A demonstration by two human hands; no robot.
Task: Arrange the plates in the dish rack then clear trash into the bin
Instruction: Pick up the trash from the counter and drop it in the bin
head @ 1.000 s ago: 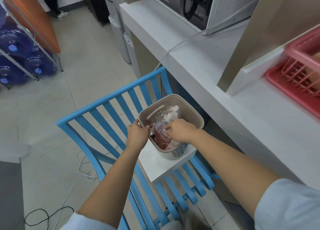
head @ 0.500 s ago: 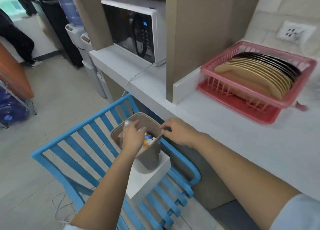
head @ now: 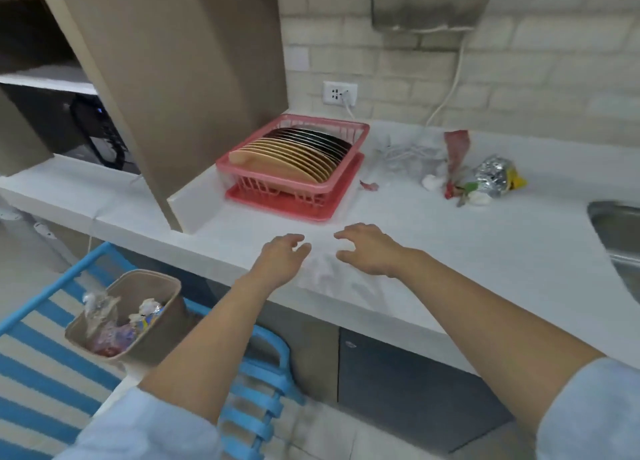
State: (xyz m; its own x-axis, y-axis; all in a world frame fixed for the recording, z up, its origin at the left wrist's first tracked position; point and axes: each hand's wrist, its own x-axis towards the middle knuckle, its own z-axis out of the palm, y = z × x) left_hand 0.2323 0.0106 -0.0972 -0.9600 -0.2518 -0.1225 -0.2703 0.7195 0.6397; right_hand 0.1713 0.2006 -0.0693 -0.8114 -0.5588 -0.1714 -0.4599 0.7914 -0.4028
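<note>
Beige bin (head: 138, 315) w/ trash left behind; both hands (head: 282, 257) (head: 370, 251) released, empty, now reaching over worktop (head: 450, 251) front edge toward leftover wrappers (head: 478, 175).

Pink plastic rack (head: 294, 182), foil wrapper (head: 493, 179)

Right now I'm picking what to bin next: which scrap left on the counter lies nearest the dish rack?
The small red scrap, alone just right of the pink dish rack. The crumpled foil wrapper and red wrapper lie farther right.
</note>
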